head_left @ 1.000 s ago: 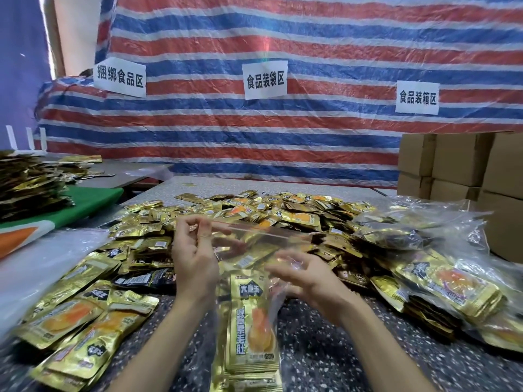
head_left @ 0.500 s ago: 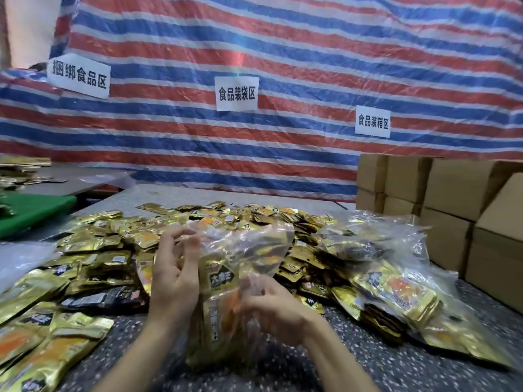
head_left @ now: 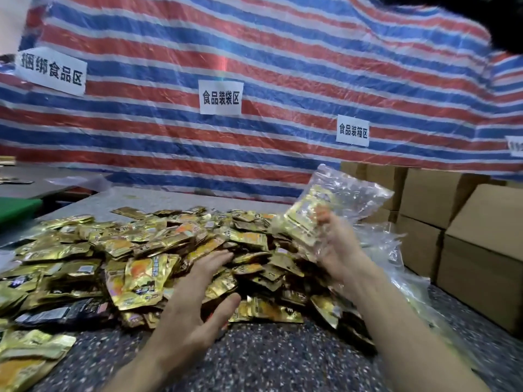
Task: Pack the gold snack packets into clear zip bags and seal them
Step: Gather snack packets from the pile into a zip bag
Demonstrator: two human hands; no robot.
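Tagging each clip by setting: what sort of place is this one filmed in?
Probably a makeshift food-packing workshop: paper zone signs, one reading 食品装袋区, taped to a striped tarpaulin; a big heap of gold snack packets; stacked cardboard boxes at the right.

2 hands (head_left: 195,304), 1 packed zip bag (head_left: 339,199), 4 signs (head_left: 220,97), 6+ boxes (head_left: 433,199), gold pkts (head_left: 141,278) uncountable

A loose heap of gold packets (head_left: 147,275) is spread on the table (head_left: 283,357) — overlapping, tilted every way. A crinkled clear bag (head_left: 348,199), stuffed with more of them, is held tilted above the heap's right edge.
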